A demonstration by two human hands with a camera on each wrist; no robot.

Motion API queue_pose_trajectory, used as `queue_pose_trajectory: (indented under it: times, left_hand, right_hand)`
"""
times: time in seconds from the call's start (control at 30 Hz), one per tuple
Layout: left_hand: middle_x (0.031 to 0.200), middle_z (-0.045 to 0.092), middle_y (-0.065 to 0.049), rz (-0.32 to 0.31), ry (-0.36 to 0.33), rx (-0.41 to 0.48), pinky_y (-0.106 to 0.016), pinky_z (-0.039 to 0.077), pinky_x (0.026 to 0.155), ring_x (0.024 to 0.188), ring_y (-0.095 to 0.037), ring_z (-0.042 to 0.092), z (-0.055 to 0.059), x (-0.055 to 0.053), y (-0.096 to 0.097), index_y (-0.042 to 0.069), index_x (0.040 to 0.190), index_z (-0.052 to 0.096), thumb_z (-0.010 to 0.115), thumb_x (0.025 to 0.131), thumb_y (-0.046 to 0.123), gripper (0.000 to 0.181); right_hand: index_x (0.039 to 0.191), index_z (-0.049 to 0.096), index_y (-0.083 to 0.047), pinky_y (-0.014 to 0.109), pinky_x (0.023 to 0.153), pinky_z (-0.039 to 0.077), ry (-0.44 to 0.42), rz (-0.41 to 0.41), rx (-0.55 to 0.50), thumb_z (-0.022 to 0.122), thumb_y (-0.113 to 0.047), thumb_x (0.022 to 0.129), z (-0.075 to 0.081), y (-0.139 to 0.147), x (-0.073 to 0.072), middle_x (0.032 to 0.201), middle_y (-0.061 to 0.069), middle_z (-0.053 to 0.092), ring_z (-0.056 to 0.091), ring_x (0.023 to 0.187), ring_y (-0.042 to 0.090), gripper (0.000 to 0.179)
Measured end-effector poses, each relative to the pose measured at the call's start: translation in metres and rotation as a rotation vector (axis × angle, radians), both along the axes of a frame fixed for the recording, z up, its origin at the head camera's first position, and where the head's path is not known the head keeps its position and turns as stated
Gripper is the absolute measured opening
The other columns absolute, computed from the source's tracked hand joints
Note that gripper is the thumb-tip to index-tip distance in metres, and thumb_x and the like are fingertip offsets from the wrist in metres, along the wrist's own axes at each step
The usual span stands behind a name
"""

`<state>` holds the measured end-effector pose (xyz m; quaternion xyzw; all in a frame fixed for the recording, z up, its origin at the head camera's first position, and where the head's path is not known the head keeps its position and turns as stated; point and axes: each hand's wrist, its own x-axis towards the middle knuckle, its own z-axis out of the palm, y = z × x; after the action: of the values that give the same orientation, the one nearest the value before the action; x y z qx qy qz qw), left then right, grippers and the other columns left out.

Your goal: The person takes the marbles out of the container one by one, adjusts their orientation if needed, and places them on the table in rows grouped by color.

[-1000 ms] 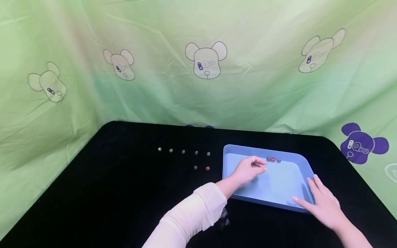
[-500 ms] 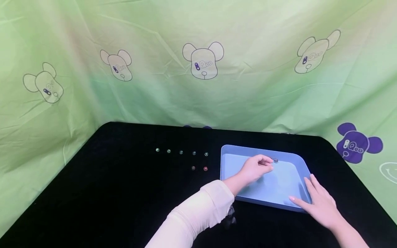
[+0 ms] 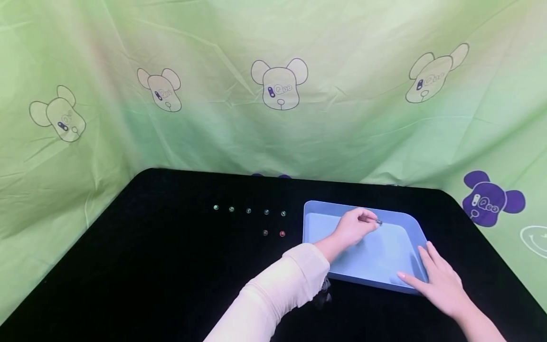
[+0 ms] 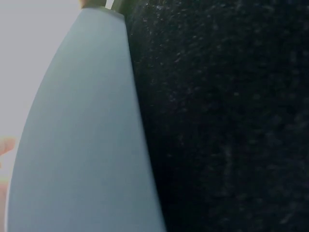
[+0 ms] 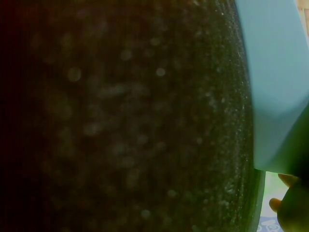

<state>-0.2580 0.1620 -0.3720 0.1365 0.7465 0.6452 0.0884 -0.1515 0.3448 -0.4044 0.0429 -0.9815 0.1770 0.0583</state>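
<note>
In the head view, my left hand (image 3: 356, 224) reaches over the blue tray (image 3: 384, 256). Its thumb and forefinger pinch a small dark glass marble (image 3: 379, 222) near the tray's far wall. The hand covers the spot to the left where other marbles lay. My right hand (image 3: 442, 280) rests on the tray's near right corner, fingers spread along the right rim and thumb over the front edge. The tray's outer wall (image 4: 87, 121) fills much of the left wrist view. In the right wrist view, the same tray's wall (image 5: 277, 82) shows, with fingertips (image 5: 276, 205) at the lower right.
Left of the tray, several greenish marbles (image 3: 249, 210) form a spaced row on the black cloth (image 3: 128, 266). Below the row's right end sit a brownish marble (image 3: 265, 233) and a red marble (image 3: 282, 233). A green printed curtain (image 3: 205, 137) hangs behind.
My left hand has slid right along the far side of the tray, over the reddish marbles, and its fingertips have closed on the dark one. My right hand has stayed on the corner.
</note>
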Motion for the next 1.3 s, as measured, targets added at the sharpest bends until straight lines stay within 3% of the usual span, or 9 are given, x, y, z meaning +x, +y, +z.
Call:
queue_pose_trajectory:
  times: [0.33,0.7,1.3]
  left_hand:
    - [0.073,0.059,0.005,0.038,0.012,-0.032,-0.015,0.039,0.054,0.061,0.000,0.050,-0.001,-0.010,0.005,0.005,0.088,0.062,0.065,0.074,0.005,0.014]
    - [0.069,0.057,0.008,0.083,0.030,-0.111,-0.014,0.038,0.056,0.062,-0.001,0.050,-0.007,-0.021,0.006,0.006,0.085,0.062,0.067,0.073,0.006,0.013]
    - [0.071,0.054,0.010,0.082,0.125,-0.352,-0.010,0.035,0.059,0.066,-0.001,0.047,-0.021,-0.034,0.005,0.013,0.083,0.062,0.067,0.074,0.011,0.011]
  right_hand:
    - [0.125,0.022,0.017,0.064,0.079,0.017,0.043,0.004,-0.011,0.057,-0.039,0.078,-0.001,-0.001,0.000,0.135,0.032,0.007,0.012,0.116,0.052,0.081]
    - [0.126,0.020,0.017,0.065,0.079,0.016,-0.001,-0.006,-0.007,0.055,-0.040,0.079,0.001,-0.001,0.001,0.135,0.032,0.004,0.012,0.115,0.053,0.082]
    - [0.126,0.021,0.017,0.064,0.081,0.015,0.013,0.004,-0.003,0.056,-0.039,0.079,-0.001,-0.001,0.000,0.135,0.032,0.004,0.011,0.116,0.052,0.082]
